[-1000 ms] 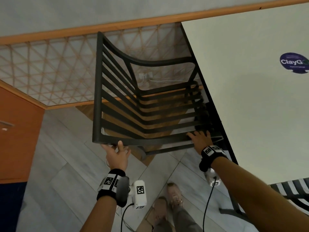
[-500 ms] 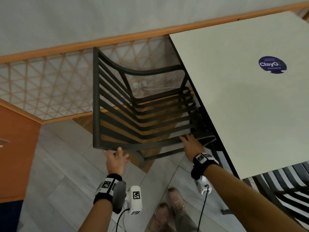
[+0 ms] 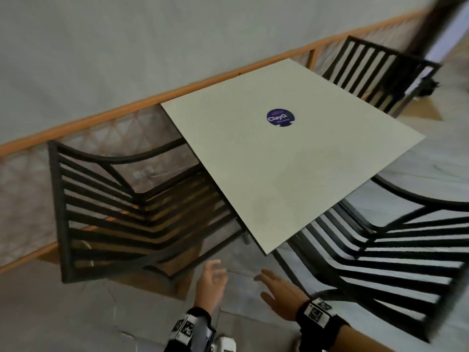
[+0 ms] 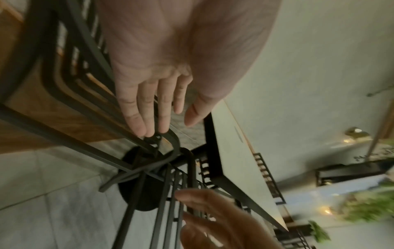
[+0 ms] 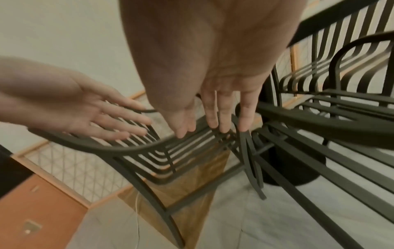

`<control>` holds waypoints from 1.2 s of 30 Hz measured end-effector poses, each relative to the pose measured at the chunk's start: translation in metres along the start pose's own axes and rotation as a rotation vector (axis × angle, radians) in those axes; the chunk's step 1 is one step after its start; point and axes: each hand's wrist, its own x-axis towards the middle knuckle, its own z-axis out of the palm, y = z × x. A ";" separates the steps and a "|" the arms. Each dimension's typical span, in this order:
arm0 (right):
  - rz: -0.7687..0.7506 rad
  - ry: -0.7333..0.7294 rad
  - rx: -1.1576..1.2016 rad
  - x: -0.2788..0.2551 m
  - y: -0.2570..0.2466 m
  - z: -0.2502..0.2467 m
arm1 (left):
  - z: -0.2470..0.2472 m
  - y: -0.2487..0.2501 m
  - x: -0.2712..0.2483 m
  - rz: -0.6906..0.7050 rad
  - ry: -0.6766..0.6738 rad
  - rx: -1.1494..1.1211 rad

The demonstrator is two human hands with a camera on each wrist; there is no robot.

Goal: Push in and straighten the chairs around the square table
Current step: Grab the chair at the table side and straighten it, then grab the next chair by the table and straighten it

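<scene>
The person's left hand (image 3: 211, 285) hangs in the air with its fingers (image 4: 140, 107) straight and loosely spread, holding nothing. Just to its right, the right hand (image 3: 278, 293) is likewise released, fingers (image 5: 221, 107) extended, gripping nothing. Both hands float above the grey tiled floor (image 3: 76, 316), near the closest corner of the table and apart from every chair. Each wrist wears a black band printed with black-and-white square code markers (image 3: 317, 311).

To the left of the hands stands a black slatted metal armchair (image 3: 106, 207), its seat tucked partly under the left edge of the square pale cream table (image 3: 291, 179). To the right, a second black slatted metal armchair (image 3: 380, 252) sits with its seat front under the table's near right edge. A third black slatted chair (image 3: 375, 69) stands at the far right side of the table.

On the tabletop, towards the far side, is a round dark blue sticker (image 3: 281, 117) with white lettering that reads "ClayG"; the rest of the word and the small print are too blurred to read.

Behind the left chair runs a low lattice panel with a wooden rail (image 3: 106, 118) below a plain grey wall.
</scene>
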 end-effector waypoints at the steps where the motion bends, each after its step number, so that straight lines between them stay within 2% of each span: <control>1: -0.019 0.024 0.011 -0.014 0.004 -0.012 | 0.014 0.010 -0.004 0.033 -0.022 0.017; 7: -0.115 0.229 0.041 -0.089 0.058 -0.094 | 0.109 0.073 -0.031 0.210 -0.123 0.062; 14: -0.140 0.386 -0.003 -0.176 0.193 -0.209 | 0.240 0.169 -0.063 0.354 -0.218 0.084; 20: -0.063 0.475 -0.024 -0.220 0.304 -0.305 | 0.338 0.280 -0.061 0.532 -0.287 0.213; 25: 0.010 0.516 -0.058 -0.222 0.394 -0.382 | 0.424 0.365 -0.030 0.638 -0.291 0.310; 30: 0.024 0.474 -0.123 -0.193 0.479 -0.469 | 0.511 0.445 0.021 0.691 -0.289 0.358; 36: -0.019 0.388 -0.205 -0.121 0.574 -0.576 | 0.605 0.518 0.116 0.616 -0.243 0.415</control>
